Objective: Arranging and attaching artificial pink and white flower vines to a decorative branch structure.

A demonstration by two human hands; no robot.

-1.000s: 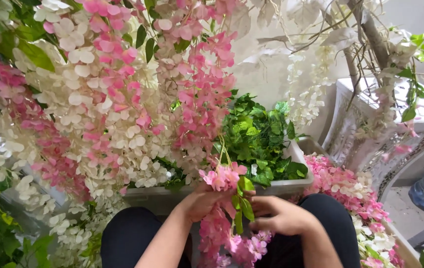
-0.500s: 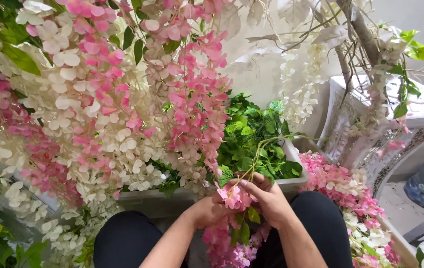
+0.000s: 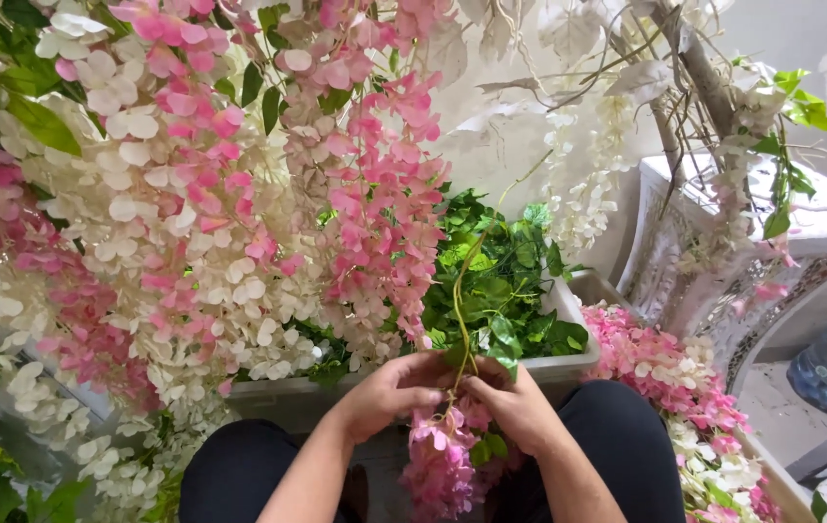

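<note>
Head view: pink flower strand (image 3: 441, 455) droops from green stem (image 3: 460, 310).

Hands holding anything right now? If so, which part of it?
Yes. Both the left hand and the right hand pinch a pink flower garland at its top, where the green stem meets the hanging blossoms.
</note>
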